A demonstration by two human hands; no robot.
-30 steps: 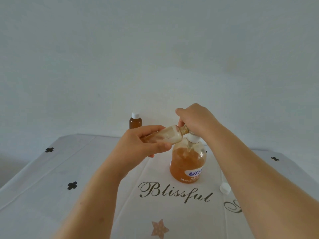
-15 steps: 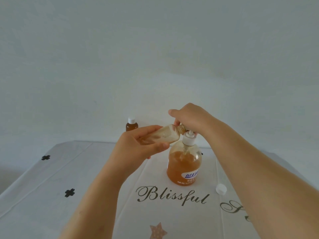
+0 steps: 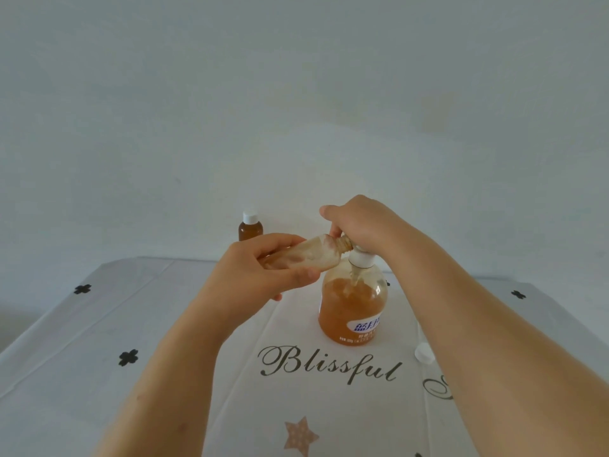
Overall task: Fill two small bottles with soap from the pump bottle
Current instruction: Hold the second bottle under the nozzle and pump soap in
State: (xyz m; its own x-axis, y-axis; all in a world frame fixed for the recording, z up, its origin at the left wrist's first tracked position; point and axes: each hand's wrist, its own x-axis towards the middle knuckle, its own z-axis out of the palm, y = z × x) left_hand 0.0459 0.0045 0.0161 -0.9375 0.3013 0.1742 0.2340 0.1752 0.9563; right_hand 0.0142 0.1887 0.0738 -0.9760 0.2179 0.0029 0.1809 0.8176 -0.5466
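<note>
While the left hand (image 3: 260,272) holds a small clear bottle (image 3: 306,257) on its side above the table (image 3: 99,341), the right hand (image 3: 362,222) sits on top of the pump bottle (image 3: 352,308). The left hand's fingers (image 3: 280,241) curl over the small clear bottle's upper side and the thumb lies along its lower side, so it is clamped between them. Its open neck points to the right and meets the pump just under the right hand; the spout itself is hidden. Its inside is smeared with pale soap (image 3: 316,258). The right hand's fingers (image 3: 334,230) curl down around the pump head and cover it; only the white collar beneath the hand shows. The pump bottle stands upright near the middle of the table, well over half full of amber soap, with a blue-and-white label low on its front. A second small bottle (image 3: 250,227), amber with a white cap on, stands upright at the far edge of the table, behind the left hand and apart from it. A loose white cap (image 3: 422,352) lies on the table to the right of the pump bottle, partly behind the right forearm. The table wears a white cloth (image 3: 158,291) printed with "Blissful", black crosses and a star.
</note>
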